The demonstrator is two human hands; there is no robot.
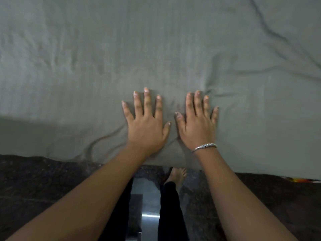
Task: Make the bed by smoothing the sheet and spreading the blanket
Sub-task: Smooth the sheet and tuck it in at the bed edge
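- One grey-green sheet [156,40] fills the upper two thirds of the frame. Deep creases run through its upper right, fine wrinkles mark its left, and a curved fold lies at lower centre-left, beside the left wrist.
- One band of dark, speckled cloth [43,180] crosses the bottom of the frame below the sheet's near edge; whether it is the blanket cannot be told.
- Two bare forearms [90,193] enter from the bottom corners and converge on the centre.
- Left hand [146,131]: flat on the sheet just below centre, palm down, fingers straight and spread, gripping nothing.
- Right hand [198,129]: flat on the sheet just beside the left hand, thumbs near but apart, fingers straight, gripping nothing; small puckers radiate from its fingertips.
- One bare foot [176,174] stands on a glossy floor [150,218] at bottom centre, between the forearms.
- One silver bracelet [205,146] circles the right wrist.
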